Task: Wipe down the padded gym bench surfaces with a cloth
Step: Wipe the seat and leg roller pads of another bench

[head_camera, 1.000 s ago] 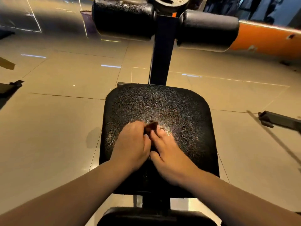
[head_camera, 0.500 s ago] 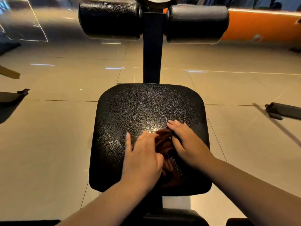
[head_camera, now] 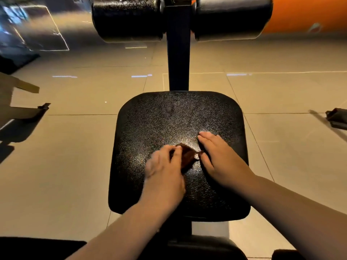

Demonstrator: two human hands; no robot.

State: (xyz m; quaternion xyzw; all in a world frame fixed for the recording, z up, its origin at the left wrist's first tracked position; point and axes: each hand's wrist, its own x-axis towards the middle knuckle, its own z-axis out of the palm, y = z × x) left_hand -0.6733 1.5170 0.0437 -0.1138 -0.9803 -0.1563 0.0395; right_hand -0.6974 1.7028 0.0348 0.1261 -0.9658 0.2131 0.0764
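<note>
A black padded bench seat (head_camera: 169, 117) fills the middle of the view. A small brown cloth (head_camera: 187, 156) lies bunched on its near half, between my two hands. My left hand (head_camera: 163, 173) is blurred, and its fingertips pinch the cloth's left edge. Fingers together, my right hand (head_camera: 216, 158) lies flat on the pad, its thumb touching the cloth's right corner. Two black roller pads (head_camera: 127, 19) (head_camera: 231, 17) sit on a dark post (head_camera: 178, 59) beyond the seat. Another black pad (head_camera: 206, 248) shows at the bottom edge.
Glossy beige floor tiles (head_camera: 75, 156) surround the bench. Dark metal equipment parts lie on the floor at the left (head_camera: 22, 111) and at the right edge (head_camera: 336, 117). An orange wall band (head_camera: 309, 14) runs along the back right.
The cloth was spread out half a second ago and is now bunched small. My left hand has slid left and forward with it, blurred. The right hand has shifted slightly right.
</note>
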